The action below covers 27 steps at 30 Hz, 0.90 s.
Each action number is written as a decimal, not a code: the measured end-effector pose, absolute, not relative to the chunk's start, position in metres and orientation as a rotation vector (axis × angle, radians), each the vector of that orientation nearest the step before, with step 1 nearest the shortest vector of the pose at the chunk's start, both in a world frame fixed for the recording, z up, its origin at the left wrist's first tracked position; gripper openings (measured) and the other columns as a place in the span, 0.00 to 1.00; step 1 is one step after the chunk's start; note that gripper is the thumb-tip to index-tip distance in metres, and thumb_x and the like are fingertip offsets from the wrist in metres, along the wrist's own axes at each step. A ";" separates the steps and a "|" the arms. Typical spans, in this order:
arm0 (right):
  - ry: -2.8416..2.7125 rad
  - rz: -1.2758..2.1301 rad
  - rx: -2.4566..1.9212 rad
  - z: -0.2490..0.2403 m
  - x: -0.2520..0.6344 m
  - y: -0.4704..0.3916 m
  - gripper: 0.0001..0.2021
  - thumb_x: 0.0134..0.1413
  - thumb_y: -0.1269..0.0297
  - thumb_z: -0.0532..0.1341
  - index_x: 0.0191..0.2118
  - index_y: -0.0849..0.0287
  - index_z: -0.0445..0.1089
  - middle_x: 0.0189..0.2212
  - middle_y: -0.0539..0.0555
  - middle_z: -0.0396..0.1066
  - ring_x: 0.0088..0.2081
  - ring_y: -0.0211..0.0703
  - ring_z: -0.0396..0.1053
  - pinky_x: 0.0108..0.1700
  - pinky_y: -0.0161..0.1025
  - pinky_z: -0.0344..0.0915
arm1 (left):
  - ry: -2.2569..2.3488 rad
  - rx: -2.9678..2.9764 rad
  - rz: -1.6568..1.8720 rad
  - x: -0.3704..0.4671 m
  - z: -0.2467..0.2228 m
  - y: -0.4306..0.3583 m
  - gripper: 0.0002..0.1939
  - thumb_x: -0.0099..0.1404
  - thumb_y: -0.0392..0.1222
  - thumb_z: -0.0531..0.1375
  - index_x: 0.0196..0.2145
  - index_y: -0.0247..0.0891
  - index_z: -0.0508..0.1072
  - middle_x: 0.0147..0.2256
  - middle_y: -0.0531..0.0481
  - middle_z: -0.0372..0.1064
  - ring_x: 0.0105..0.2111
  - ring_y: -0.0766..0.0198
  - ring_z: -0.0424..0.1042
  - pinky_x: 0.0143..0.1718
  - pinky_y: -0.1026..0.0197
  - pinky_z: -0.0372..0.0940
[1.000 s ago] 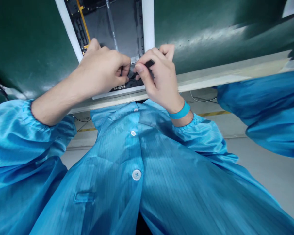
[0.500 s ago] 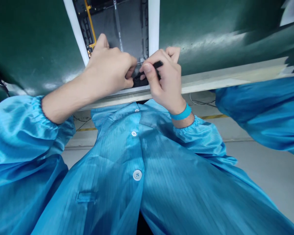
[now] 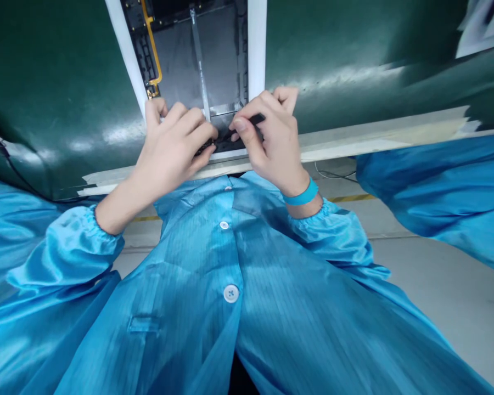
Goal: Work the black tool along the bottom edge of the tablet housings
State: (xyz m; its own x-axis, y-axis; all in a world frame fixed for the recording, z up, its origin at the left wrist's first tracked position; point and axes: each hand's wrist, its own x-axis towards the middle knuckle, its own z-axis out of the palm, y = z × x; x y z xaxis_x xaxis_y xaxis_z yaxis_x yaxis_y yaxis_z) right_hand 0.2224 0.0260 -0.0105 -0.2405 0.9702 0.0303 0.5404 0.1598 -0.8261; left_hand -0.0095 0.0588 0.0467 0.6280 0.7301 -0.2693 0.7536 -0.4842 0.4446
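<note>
An opened tablet-like device [image 3: 175, 60] lies in a white frame [image 3: 257, 49]. Dark grey panels fill its inside, crossed by a silver strip [image 3: 199, 60], with an orange ribbon cable [image 3: 153, 46] on the left. My left hand [image 3: 173, 137] rests over the lower left corner, fingers bent, with a gap between forefinger and thumb where dark parts show. My right hand [image 3: 274, 134] pinches a slim black tool [image 3: 257, 119] whose tip points down into the lower part of the device; its exact kind is unclear. My fingers hide part of the lower edge.
The device lies on a green mat [image 3: 325, 44] at the bench's front edge, along which pale tape [image 3: 387, 126] runs. A dark cable [image 3: 20, 175] is at left. White sheets [image 3: 481, 33] lie at far right. Another blue sleeve [image 3: 440, 192] is close on my right.
My left hand has shifted left and slightly down, its forefinger and thumb now apart, uncovering more of the silver strip. The right hand keeps the black tool, slightly lower.
</note>
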 end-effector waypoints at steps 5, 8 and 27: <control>-1.897 1.006 -1.432 -0.006 0.222 0.027 0.33 0.81 0.34 0.38 0.45 0.47 0.74 0.41 0.53 0.79 0.47 0.50 0.71 0.66 0.56 0.59 | 1.214 2.306 0.000 -0.025 0.033 0.030 0.19 0.84 0.52 0.58 0.65 0.47 0.79 0.60 0.37 0.77 0.64 0.37 0.72 0.68 0.27 0.55; -1.863 0.900 -1.492 -0.006 0.220 0.025 0.33 0.81 0.36 0.38 0.43 0.48 0.73 0.40 0.55 0.78 0.49 0.54 0.72 0.64 0.58 0.58 | 1.258 2.261 0.009 -0.027 0.025 0.025 0.17 0.84 0.49 0.60 0.65 0.50 0.79 0.62 0.38 0.76 0.67 0.37 0.71 0.69 0.27 0.54; -1.629 0.769 -1.766 0.005 0.218 0.018 0.26 0.84 0.44 0.40 0.39 0.46 0.68 0.38 0.56 0.78 0.50 0.58 0.71 0.64 0.57 0.61 | 0.950 2.302 -0.010 -0.029 0.026 0.061 0.21 0.85 0.55 0.53 0.60 0.44 0.80 0.64 0.39 0.74 0.67 0.41 0.71 0.69 0.32 0.63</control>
State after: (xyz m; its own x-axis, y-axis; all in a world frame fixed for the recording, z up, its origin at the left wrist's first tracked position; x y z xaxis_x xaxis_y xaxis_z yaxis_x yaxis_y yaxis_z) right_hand 0.2176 0.0182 0.0050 0.0747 0.9971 -0.0131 0.6435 -0.0582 -0.7632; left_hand -0.0290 0.0611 0.0263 0.7385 0.6308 -0.2381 0.6358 -0.5341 0.5571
